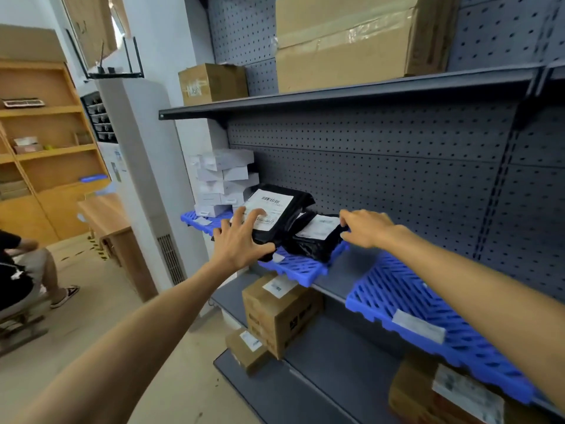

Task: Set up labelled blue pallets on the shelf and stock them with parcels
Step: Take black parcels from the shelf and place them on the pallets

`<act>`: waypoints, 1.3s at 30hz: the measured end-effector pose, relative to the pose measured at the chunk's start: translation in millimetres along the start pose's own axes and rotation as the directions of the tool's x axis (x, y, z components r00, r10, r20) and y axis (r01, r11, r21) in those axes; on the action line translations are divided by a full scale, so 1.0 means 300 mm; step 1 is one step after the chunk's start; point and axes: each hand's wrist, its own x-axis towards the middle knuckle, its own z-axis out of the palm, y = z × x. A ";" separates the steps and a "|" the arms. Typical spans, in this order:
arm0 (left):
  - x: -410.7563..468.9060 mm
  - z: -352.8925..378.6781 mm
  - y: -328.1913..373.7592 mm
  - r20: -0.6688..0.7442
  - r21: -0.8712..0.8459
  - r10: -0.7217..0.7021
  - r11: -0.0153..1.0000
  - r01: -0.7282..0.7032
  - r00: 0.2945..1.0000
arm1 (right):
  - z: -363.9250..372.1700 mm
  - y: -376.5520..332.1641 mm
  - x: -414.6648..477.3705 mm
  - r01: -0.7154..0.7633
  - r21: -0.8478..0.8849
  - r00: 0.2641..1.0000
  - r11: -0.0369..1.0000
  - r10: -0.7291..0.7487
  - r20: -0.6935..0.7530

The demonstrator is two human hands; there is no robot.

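Note:
Three blue pallets lie on the grey middle shelf, each with a white label at its front. The left pallet carries a stack of white boxes. The middle pallet holds two black parcels with white shipping labels. My left hand rests with spread fingers on the larger black parcel, thumb at its front edge. My right hand curls its fingers over the right edge of the smaller black parcel. The right pallet is bare, partly under my right forearm.
Cardboard boxes stand on the lower shelves, and larger cartons on the top shelf. A tall white cabinet unit stands left of the shelving. A seated person and a wooden bench are further left.

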 end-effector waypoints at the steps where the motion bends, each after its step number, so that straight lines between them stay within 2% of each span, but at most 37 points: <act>1: 0.067 0.026 -0.009 0.020 0.002 -0.008 1.000 0.008 1.000 | 0.009 0.013 0.066 -0.002 0.000 1.000 1.000 0.002 0.010; 6: 0.377 0.178 -0.038 0.094 0.024 -0.014 1.000 0.011 0.996 | 0.051 0.073 0.368 0.010 -0.003 1.000 1.000 -0.010 0.021; 12: 0.582 0.343 -0.068 0.184 0.012 0.002 1.000 -0.004 0.983 | 0.120 0.113 0.568 -0.019 -0.007 0.996 1.000 0.019 0.085; 16: 0.674 0.417 -0.096 0.231 0.009 0.032 0.999 -0.035 0.972 | 0.133 0.122 0.630 -0.084 -0.009 0.993 0.996 0.085 0.079; 21: 0.759 0.466 -0.167 0.370 -0.061 0.081 0.996 -0.062 0.925 | 0.142 0.078 0.644 -0.204 -0.020 0.975 0.979 0.205 0.081; 24: 0.793 0.461 -0.199 0.468 -0.069 0.147 0.989 -0.131 0.871 | 0.145 0.028 0.620 -0.278 -0.030 0.956 0.960 0.279 0.086; 26: 0.813 0.435 -0.196 0.517 0.001 0.201 0.972 -0.235 0.832 | 0.143 -0.007 0.592 -0.312 -0.055 0.945 0.948 0.316 0.087; 29: 0.808 0.395 -0.146 0.458 0.031 0.395 0.888 -0.459 0.796 | 0.140 -0.075 0.506 -0.373 -0.072 0.922 0.925 0.378 0.086; 30: 0.795 0.387 -0.115 0.430 0.014 0.477 0.846 -0.534 0.767 | 0.143 -0.093 0.467 -0.394 -0.075 0.913 0.916 0.399 0.082; 33: 0.712 0.363 0.011 0.418 -0.096 0.665 0.709 -0.698 0.618 | 0.151 -0.123 0.305 -0.448 -0.162 0.882 0.879 0.464 0.077; 35: 0.625 0.351 0.104 0.381 -0.146 0.748 0.628 -0.764 0.542 | 0.148 -0.117 0.164 -0.499 -0.201 0.849 0.843 0.522 0.081; 39: 0.432 0.338 0.294 0.280 -0.147 0.856 0.485 -0.862 0.434 | 0.121 -0.085 -0.169 -0.635 -0.225 0.753 0.739 0.657 0.033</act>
